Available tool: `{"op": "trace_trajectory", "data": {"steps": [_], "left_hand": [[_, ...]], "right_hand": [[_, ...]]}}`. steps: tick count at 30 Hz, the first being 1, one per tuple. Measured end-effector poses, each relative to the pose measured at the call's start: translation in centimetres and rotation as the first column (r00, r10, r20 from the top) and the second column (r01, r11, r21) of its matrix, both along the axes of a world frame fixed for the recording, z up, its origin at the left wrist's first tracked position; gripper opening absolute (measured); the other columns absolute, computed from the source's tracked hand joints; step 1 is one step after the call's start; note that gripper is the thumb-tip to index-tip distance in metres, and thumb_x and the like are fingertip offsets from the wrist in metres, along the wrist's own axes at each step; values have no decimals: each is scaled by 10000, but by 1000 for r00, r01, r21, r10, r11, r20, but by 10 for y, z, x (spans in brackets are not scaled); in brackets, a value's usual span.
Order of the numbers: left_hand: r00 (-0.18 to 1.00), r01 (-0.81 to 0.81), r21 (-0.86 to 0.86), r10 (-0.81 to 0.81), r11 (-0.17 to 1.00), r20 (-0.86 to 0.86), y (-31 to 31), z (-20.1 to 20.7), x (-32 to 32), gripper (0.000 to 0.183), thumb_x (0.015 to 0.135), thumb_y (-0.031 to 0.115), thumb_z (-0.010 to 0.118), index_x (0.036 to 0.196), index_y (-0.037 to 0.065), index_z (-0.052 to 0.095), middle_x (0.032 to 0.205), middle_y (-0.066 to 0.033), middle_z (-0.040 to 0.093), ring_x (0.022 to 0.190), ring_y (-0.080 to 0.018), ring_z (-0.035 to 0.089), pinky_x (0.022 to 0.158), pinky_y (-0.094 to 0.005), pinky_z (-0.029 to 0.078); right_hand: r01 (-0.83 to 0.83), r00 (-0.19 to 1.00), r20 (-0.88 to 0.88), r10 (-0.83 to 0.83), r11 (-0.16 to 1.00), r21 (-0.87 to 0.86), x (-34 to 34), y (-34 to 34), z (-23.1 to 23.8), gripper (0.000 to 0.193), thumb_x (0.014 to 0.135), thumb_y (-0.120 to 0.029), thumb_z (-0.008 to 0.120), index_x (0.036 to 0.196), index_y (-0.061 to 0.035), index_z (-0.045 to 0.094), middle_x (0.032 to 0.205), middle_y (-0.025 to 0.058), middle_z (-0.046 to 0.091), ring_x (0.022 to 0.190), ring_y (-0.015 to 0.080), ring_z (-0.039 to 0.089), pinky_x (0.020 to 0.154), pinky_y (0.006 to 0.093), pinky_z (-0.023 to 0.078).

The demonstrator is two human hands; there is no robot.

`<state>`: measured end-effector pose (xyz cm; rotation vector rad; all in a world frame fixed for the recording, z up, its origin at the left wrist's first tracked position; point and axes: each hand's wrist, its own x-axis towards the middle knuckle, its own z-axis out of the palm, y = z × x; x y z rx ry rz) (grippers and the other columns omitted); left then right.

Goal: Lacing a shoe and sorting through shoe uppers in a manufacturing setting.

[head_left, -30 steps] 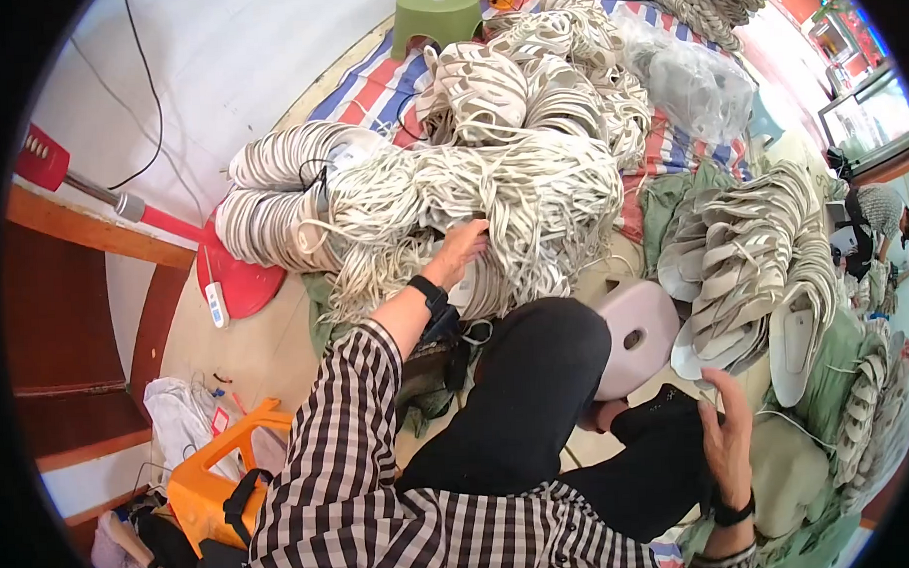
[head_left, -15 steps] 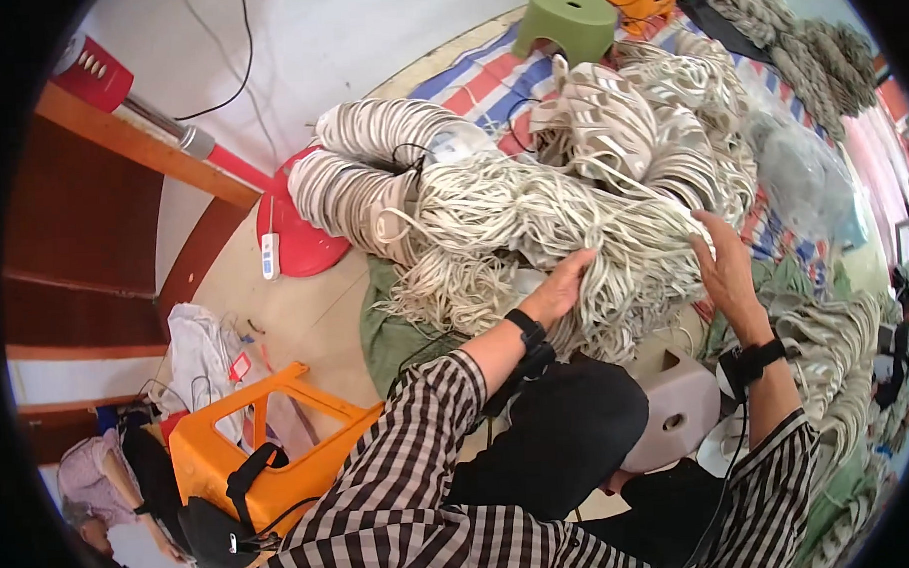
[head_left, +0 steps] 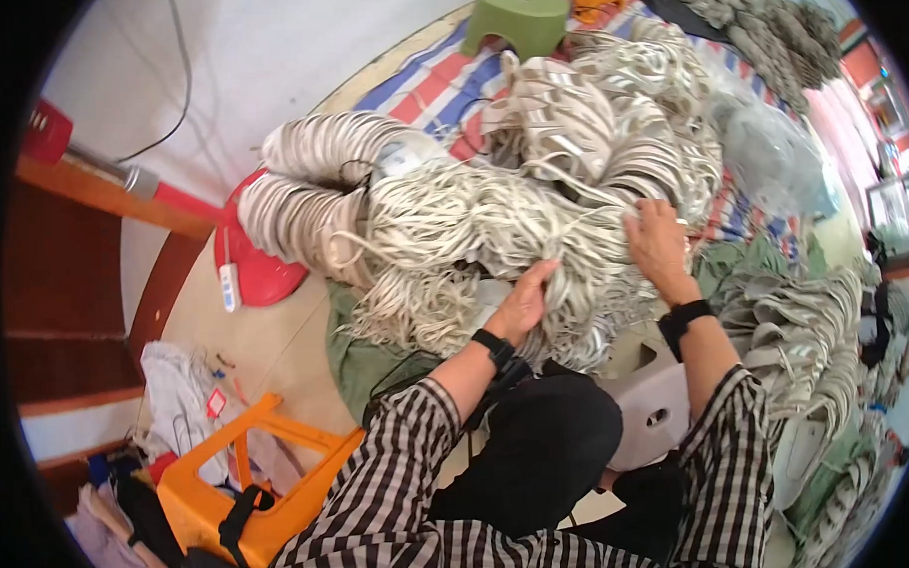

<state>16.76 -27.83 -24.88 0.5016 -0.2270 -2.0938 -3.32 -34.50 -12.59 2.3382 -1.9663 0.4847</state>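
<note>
A thick, tangled bundle of cream-coloured cords (head_left: 427,217) lies in front of me, over rows of stacked pale strap-like pieces (head_left: 317,209). My left hand (head_left: 523,304) is at the bundle's near side, thumb up, with its other fingers tucked under the cords and closed on them. At the right end, my right hand (head_left: 661,249) has its back upward. Its fingers bend over the cords, and the fingertips are partly hidden. Dark bands circle both wrists.
A grey stool (head_left: 644,398) stands by my knee, and an orange stool (head_left: 202,493) is at the left. Behind the pile are a green stool (head_left: 517,16) and striped sheeting (head_left: 413,90). More stacked pale pieces (head_left: 796,322) lie at the right. Another person's arm (head_left: 123,531) shows at lower left.
The view has shifted, so the pile sits further left in the picture. My right hand has moved inward from the bundle's right edge and turned its back upward. My left hand keeps its place at the cords.
</note>
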Motion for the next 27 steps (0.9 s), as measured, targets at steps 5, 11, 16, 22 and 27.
{"op": "trace_trajectory", "data": {"steps": [5, 11, 16, 22, 27], "left_hand": [[1000, -29, 41, 29, 999, -11, 1, 26, -5, 422, 892, 236, 642, 1255, 51, 535, 1218, -56, 601, 1125, -188, 557, 994, -359, 435], [976, -52, 143, 81, 988, -203, -8, 46, -14, 501, 869, 233, 663, 1300, 47, 488, 1278, -81, 575, 1192, -251, 531, 1062, -420, 386], [965, -45, 143, 81, 989, -250, -27, 67, -23, 429, 871, 214, 663, 1243, 53, 524, 1246, -91, 591, 1165, -248, 548, 1058, -404, 398], [996, -41, 32, 44, 999, -75, -31, 40, -10, 330, 901, 205, 641, 1186, 54, 574, 1146, -86, 652, 1046, -217, 622, 947, -360, 491], [998, 35, 68, -32, 997, -45, -11, 34, 12, 351, 890, 159, 629, 1199, 12, 553, 1160, -154, 638, 1037, -277, 628, 953, -410, 491]], "right_hand": [[67, 996, -59, -71, 995, -75, 17, 23, 7, 248, 861, -263, 620, 975, -52, 559, 949, 126, 525, 928, 315, 541, 790, 459, 390], [84, 992, 99, -79, 995, -52, 18, 40, 6, 282, 866, -241, 616, 1056, -43, 550, 997, 138, 507, 918, 333, 540, 794, 464, 387], [-8, 984, 178, 6, 1000, 8, 22, 54, 9, 278, 878, -238, 602, 1058, -35, 545, 987, 155, 522, 929, 353, 546, 778, 452, 422], [-139, 960, 267, 87, 973, 184, 60, 100, 0, 248, 866, -231, 608, 989, -25, 543, 950, 162, 516, 876, 354, 571, 755, 452, 468], [-278, 921, 331, 205, 941, 191, 73, 118, -8, 261, 855, -196, 625, 1014, -11, 532, 973, 177, 521, 891, 369, 576, 762, 449, 478]]}}
